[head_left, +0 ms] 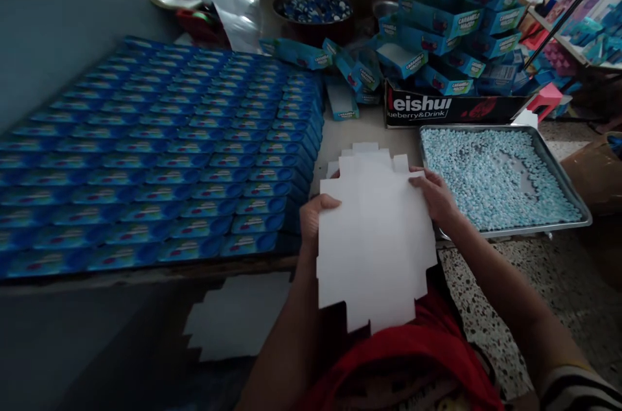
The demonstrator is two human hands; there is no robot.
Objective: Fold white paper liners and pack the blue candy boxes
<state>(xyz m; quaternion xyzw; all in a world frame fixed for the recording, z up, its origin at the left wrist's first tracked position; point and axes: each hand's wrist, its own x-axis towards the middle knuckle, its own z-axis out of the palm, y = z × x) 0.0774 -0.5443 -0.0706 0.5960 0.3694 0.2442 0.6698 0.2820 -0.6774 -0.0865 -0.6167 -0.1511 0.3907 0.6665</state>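
A white die-cut cardboard box blank (376, 236), flat with notched edges and tabs, is held up in front of my body. My left hand (313, 213) grips its left edge, the thumb on top and the fingers hidden beneath. At the upper right edge, my right hand (435, 194) pinches the same sheet with the thumb over its face. Another white piece (333, 169) shows behind the blank's upper left; whether it is a separate sheet I cannot tell. The blank's underside is hidden.
Rows of blue packed boxes (194, 164) cover the table's left. Behind stand open blue boxes (437, 15), a black carton (451, 111) and a bowl of wrapped sweets (315, 9). A metal tray (586, 213) of pale blue sweets is at right; more white blanks (238, 314) lie below the table.
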